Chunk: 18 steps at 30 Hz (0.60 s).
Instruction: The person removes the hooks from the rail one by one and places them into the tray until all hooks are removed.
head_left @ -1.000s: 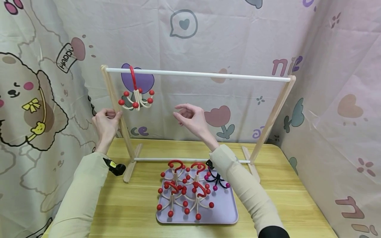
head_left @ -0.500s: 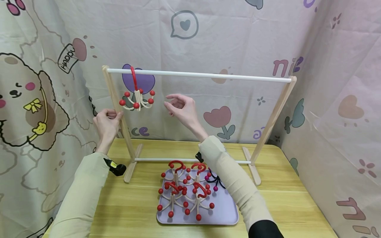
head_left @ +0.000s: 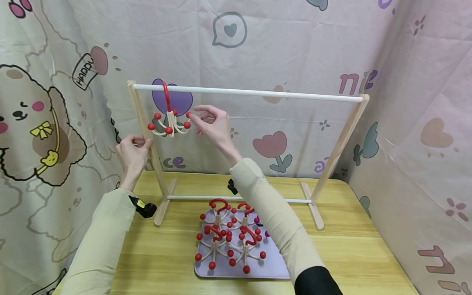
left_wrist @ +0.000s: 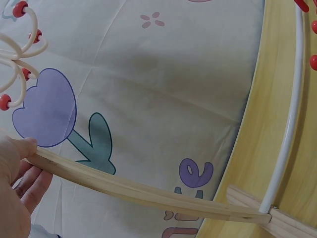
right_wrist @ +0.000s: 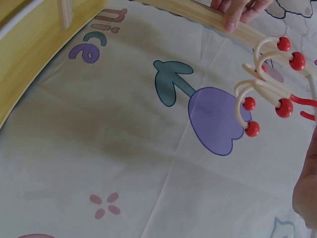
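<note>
A cream multi-armed hanger (head_left: 171,121) with red ball tips hangs by its red hook from the white top bar (head_left: 243,92) of a wooden rack. My left hand (head_left: 132,153) pinches the rack's left post (head_left: 156,166); in the left wrist view, the thumb (left_wrist: 25,146) lies on one side of that post and the fingers on the other. My right hand (head_left: 214,125) is just right of the hanging hanger, fingers loosely bent, thumb tip overlapping its right-hand balls in the head view. In the right wrist view, a gap shows between this hand (right_wrist: 304,186) and the balls.
A lilac tray (head_left: 273,262) on the wooden table (head_left: 354,254) bears several similar red-hooked hangers (head_left: 245,246). A dark one with magenta balls (head_left: 257,220) is mostly hidden by my right sleeve. The rack's lower white bar (head_left: 203,198) runs behind the tray.
My right hand has moved left and slightly up, to the side of the hanging hanger. My left hand has stayed on the post, and the hanger still hangs in place.
</note>
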Motion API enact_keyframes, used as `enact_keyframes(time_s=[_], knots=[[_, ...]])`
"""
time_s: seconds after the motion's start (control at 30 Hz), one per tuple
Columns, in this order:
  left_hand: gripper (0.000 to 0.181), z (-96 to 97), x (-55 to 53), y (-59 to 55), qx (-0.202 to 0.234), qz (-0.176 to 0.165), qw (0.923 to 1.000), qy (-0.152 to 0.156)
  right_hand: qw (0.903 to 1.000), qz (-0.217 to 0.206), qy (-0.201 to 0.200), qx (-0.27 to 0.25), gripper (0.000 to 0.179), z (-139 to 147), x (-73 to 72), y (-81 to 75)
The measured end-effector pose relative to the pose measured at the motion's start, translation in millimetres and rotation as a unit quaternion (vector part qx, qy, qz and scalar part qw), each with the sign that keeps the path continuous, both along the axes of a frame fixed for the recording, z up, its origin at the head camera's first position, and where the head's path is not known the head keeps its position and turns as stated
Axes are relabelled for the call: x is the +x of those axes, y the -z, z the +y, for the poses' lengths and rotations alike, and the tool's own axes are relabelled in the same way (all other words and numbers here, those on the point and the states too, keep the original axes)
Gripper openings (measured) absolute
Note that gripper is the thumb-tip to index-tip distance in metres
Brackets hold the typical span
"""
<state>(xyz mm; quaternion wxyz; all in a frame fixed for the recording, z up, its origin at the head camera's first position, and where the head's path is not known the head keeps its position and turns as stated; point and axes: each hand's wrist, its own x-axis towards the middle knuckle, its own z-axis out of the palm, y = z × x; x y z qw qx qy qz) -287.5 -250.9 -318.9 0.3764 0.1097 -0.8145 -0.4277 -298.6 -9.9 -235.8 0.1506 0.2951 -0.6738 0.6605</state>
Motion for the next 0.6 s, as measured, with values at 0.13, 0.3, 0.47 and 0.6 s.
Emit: enact_keyframes(time_s=[0.13, 0.3, 0.47, 0.6], knots=[[0.030, 0.0, 1.1, -0.8, -0.009, 0.000, 0.9999, -0.005, 1.0000, -0.005, 0.002, -0.001, 0.026, -10, -2.2, -2.3], [0.030, -0.7, 1.9, -1.7, -0.013, -0.003, 0.9999, -0.006, 0.9997, -0.013, 0.005, -0.018, 0.025, -24, -5.8, -4.5], [0.031, 0.2, 1.6, -2.3, 0.000, -0.005, 0.9999, 0.010, 0.9995, -0.016, 0.021, -0.017, 0.026, -38, -9.5, -8.0], [0.031, 1.1, 2.2, -1.9, 0.014, -0.001, 0.9996, 0.023, 0.9992, -0.021, 0.033, -0.010, 0.027, -50, -12.1, -8.3]])
